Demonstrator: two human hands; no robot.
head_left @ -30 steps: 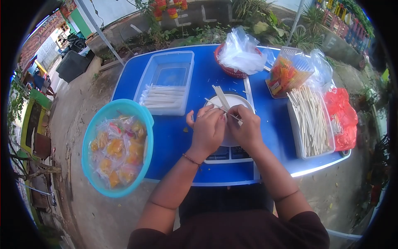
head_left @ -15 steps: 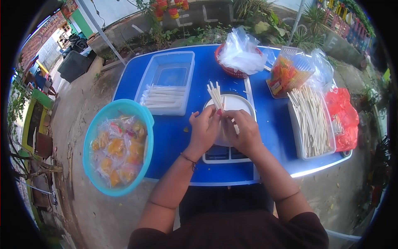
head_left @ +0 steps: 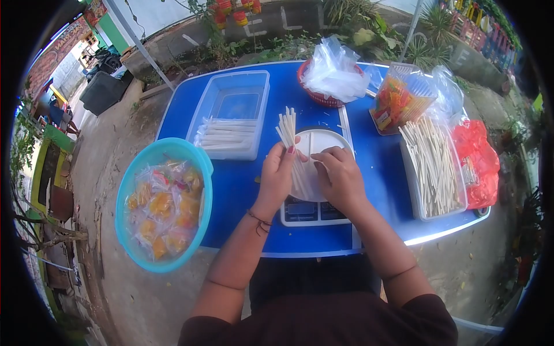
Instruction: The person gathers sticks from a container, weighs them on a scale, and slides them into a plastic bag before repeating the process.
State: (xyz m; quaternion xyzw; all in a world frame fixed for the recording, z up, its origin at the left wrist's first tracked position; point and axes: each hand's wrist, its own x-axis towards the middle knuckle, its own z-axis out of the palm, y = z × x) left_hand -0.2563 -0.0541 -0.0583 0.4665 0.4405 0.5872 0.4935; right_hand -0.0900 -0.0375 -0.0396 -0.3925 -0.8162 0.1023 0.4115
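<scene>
Gripping a bundle of sticks (head_left: 287, 128) upright, the left hand (head_left: 278, 173) is clamped around it over the scale (head_left: 314, 210). Right hand (head_left: 339, 176) curled beside, apparently touching the bundle's lower end.

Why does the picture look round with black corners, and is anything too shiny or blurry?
Head view: a fisheye lens bends the blue table and blackens the corners; soft daylight, faint shadows; white glare on the table's right edge and the plastic bags; the left hand and its sticks look sharp.
</scene>
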